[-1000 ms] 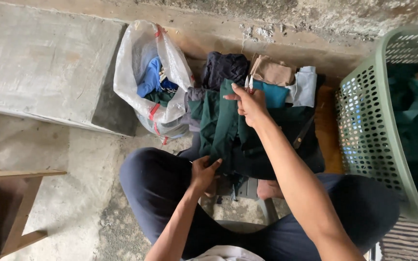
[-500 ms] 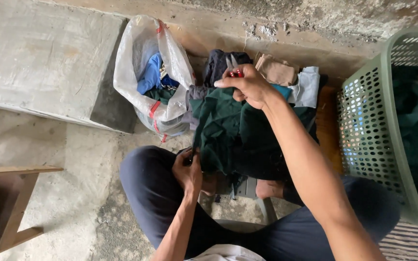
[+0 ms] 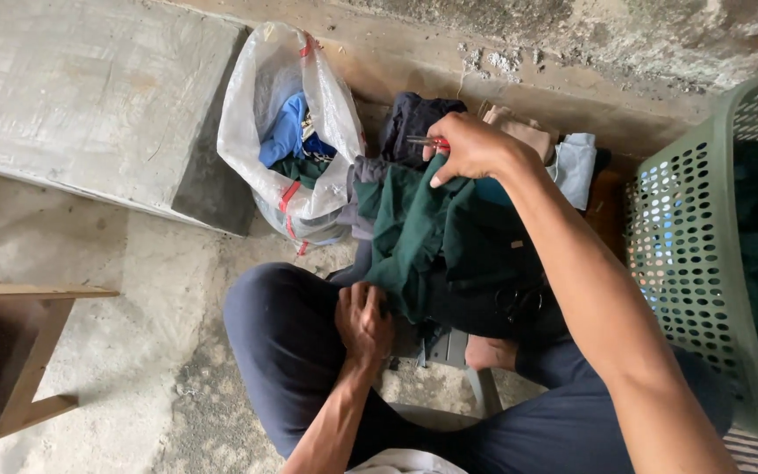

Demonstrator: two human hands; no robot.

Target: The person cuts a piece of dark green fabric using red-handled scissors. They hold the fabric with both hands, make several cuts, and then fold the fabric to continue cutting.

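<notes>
A dark green garment (image 3: 414,233) hangs between my hands above my lap. My left hand (image 3: 363,323) grips its lower edge near my knee. Farther out, my right hand (image 3: 471,147) pinches the upper edge and also holds a small red-handled tool (image 3: 427,141) whose kind I cannot make out. Behind the garment lies a pile of folded clothes (image 3: 537,140) in dark blue, tan and pale blue.
A clear plastic bag (image 3: 296,132) holding blue and green cloth stands at the left of the pile. At the right sits a green perforated laundry basket (image 3: 695,254) with dark green cloth inside. A concrete slab (image 3: 81,96) lies at upper left, a wooden stool (image 3: 10,351) at lower left.
My right hand has moved farther out and to the right with the top of the green garment. My left hand has dropped lower along the garment's bottom edge.
</notes>
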